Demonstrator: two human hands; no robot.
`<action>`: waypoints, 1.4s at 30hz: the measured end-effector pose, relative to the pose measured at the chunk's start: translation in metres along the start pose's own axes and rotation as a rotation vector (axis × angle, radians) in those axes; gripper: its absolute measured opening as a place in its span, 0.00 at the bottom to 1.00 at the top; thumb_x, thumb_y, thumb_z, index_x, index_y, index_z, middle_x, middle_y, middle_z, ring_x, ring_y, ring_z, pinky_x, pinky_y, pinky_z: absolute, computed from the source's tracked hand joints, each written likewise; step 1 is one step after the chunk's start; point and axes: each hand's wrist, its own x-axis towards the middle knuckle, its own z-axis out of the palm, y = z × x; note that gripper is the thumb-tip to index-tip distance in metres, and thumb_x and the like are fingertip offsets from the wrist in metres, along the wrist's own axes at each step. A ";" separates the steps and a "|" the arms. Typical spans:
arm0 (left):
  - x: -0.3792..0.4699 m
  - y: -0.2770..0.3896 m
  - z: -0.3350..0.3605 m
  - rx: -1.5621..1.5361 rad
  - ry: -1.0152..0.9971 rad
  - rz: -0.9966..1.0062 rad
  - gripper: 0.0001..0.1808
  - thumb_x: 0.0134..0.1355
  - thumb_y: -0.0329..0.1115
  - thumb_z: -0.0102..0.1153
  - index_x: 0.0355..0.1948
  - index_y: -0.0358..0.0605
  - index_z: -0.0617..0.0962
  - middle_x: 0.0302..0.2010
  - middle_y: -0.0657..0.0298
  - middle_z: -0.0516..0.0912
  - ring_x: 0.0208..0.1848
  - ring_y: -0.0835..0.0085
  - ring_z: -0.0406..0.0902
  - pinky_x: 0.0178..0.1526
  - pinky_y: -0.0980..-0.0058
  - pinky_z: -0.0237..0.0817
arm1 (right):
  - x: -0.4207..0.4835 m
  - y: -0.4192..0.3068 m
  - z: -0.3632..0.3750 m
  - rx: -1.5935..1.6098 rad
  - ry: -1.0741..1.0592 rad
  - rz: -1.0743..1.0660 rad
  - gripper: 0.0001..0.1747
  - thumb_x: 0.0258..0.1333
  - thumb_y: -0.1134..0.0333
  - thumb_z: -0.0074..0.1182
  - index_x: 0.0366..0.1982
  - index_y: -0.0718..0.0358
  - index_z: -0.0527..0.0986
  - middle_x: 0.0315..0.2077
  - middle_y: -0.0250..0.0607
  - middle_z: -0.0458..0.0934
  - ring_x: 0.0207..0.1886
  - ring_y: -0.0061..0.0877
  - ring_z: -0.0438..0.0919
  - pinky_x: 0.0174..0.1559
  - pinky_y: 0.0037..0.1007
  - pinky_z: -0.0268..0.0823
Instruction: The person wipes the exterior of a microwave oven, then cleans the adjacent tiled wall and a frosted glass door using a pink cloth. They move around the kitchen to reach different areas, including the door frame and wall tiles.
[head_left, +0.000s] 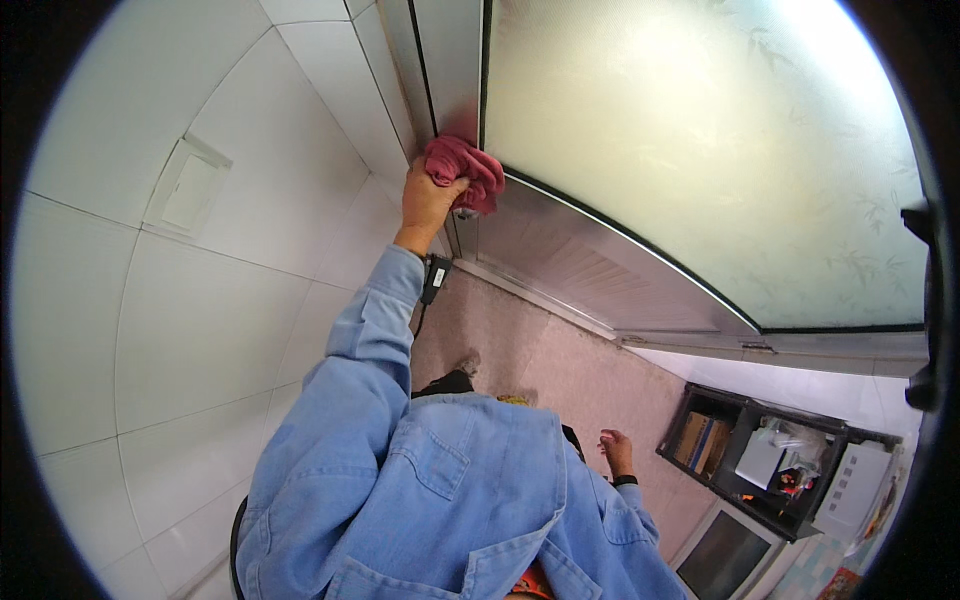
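Observation:
My left hand (429, 201) grips a bunched red cloth (469, 169) and presses it against the metal frame of a door (452, 67), at the corner beside its frosted glass pane (675, 150). Part of a metal fitting (466, 214) shows just below the cloth. My right hand (616, 448) hangs low by my side over the floor, its fingers apart and nothing seen in them. Both arms are in blue denim sleeves.
White wall tiles with a switch plate (187, 191) rise on the left. A black adapter with a cable (436, 279) hangs below my left wrist. At the lower right stands a dark shelf unit (739, 435) holding boxes and bags, with a white-framed panel (726, 551) beside it.

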 end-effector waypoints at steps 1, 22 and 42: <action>0.000 0.002 0.001 -0.122 -0.004 0.018 0.34 0.48 0.49 0.77 0.52 0.43 0.78 0.46 0.46 0.84 0.49 0.41 0.82 0.51 0.50 0.74 | 0.001 -0.001 -0.001 0.021 -0.027 -0.042 0.16 0.60 0.72 0.54 0.48 0.65 0.83 0.27 0.39 0.85 0.27 0.23 0.82 0.30 0.26 0.74; 0.016 0.045 -0.004 0.093 0.229 -0.070 0.26 0.49 0.50 0.74 0.42 0.42 0.82 0.40 0.47 0.88 0.44 0.45 0.85 0.47 0.53 0.75 | -0.011 0.021 0.004 0.007 -0.048 0.137 0.15 0.62 0.73 0.55 0.49 0.66 0.82 0.34 0.39 0.86 0.31 0.24 0.85 0.30 0.27 0.75; -0.002 0.031 -0.029 0.210 0.193 -0.093 0.28 0.48 0.53 0.71 0.42 0.42 0.83 0.40 0.46 0.87 0.46 0.43 0.84 0.47 0.52 0.75 | -0.004 0.007 0.011 -0.040 -0.081 0.064 0.16 0.61 0.73 0.56 0.50 0.67 0.82 0.32 0.40 0.86 0.29 0.24 0.84 0.30 0.28 0.76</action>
